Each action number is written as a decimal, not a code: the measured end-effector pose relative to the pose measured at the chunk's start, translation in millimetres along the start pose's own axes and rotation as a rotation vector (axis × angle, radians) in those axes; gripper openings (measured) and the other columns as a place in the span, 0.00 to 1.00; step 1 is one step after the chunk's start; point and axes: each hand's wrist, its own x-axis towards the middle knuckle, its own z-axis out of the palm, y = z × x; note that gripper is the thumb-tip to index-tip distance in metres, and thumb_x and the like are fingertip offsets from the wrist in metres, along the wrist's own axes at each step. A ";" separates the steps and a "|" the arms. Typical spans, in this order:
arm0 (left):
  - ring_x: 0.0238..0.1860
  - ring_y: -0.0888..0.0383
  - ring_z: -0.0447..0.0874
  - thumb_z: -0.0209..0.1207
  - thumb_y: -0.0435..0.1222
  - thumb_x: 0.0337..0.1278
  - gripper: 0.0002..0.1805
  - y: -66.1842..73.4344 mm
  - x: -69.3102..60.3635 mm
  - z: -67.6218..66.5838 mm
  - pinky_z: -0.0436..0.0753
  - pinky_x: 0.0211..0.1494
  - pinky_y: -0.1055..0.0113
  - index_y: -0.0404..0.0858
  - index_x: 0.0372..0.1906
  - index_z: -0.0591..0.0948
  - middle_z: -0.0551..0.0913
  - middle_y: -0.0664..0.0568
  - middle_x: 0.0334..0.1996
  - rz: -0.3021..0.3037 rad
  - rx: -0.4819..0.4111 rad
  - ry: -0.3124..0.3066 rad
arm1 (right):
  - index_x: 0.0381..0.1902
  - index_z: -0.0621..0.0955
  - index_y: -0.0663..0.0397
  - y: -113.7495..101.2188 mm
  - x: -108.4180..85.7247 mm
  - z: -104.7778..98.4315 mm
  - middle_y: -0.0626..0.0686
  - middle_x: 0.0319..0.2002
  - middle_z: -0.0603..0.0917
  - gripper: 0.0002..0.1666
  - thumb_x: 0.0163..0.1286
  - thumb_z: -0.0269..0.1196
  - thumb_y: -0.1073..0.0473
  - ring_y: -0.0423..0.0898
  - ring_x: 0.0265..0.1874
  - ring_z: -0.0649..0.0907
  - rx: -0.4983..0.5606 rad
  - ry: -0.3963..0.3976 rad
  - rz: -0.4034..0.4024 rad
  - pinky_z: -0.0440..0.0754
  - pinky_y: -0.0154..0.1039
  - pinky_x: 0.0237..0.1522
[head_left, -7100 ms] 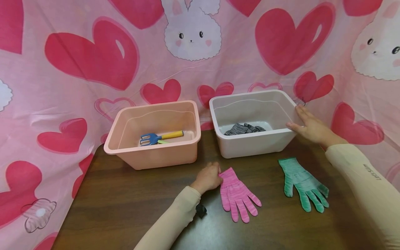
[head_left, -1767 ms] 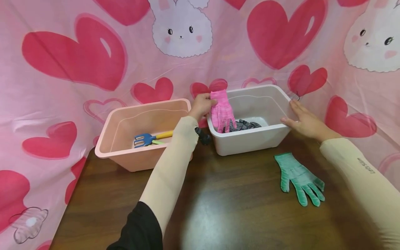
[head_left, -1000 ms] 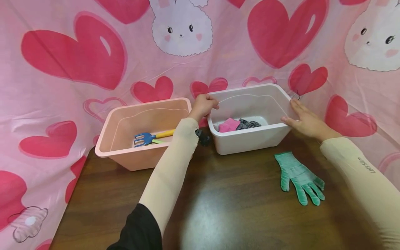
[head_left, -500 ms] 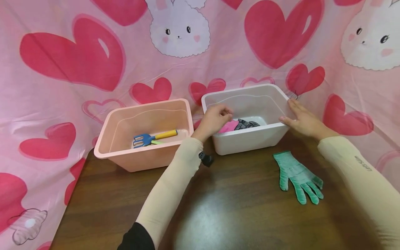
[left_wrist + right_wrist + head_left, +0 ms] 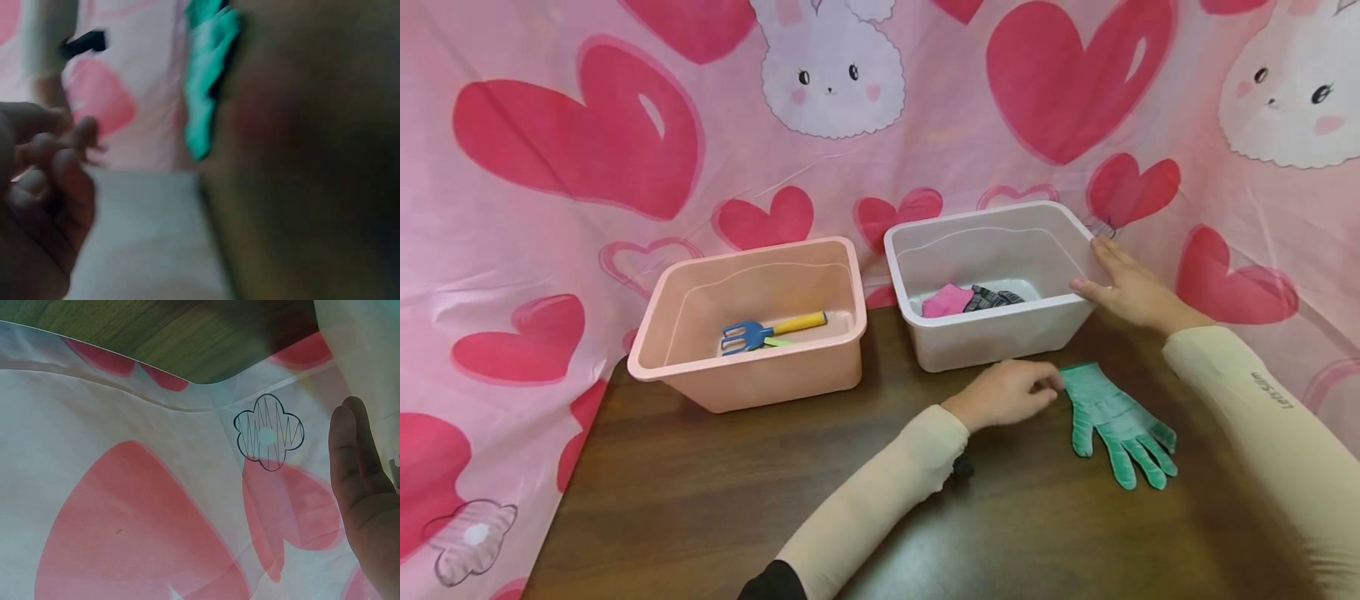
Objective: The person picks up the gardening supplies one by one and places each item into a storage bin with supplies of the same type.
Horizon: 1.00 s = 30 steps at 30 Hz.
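My left hand [image 5: 1011, 393] is just left of a green knit glove [image 5: 1116, 425] that lies flat on the table, cuff toward the bins. In the left wrist view its fingers [image 5: 75, 181] are loosely bent with nothing between them, apart from the glove. My right hand [image 5: 1131, 287] rests with straight fingers against the right rim of the light grey bin [image 5: 1000, 337]; the right wrist view shows them extended beside the bin wall. Inside that bin lie a pink glove [image 5: 947, 301] and a dark grey knit glove [image 5: 992, 297], both partly hidden by the front wall.
Left of the grey bin stands a peach bin [image 5: 786, 379]. It holds a hand fork [image 5: 775, 331] with blue tines and yellow handle, and a light green item [image 5: 777, 342], mostly hidden. A pink heart-print cloth [image 5: 947, 100] hangs behind the brown wooden table [image 5: 715, 483].
My left hand lifted the pink glove from the table, dropped it into the grey bin, then moved right and toward me beside the green glove. My right hand stayed on the bin.
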 end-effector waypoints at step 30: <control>0.29 0.63 0.81 0.58 0.58 0.67 0.25 19.4 59.3 91.3 0.79 0.26 0.69 0.46 0.57 0.79 0.77 0.56 0.45 -0.545 0.438 0.121 | 0.81 0.38 0.54 1.6 -0.1 1.9 0.66 0.79 0.40 0.59 0.72 0.59 0.36 0.70 0.76 0.44 0.022 0.015 0.003 0.50 0.79 0.63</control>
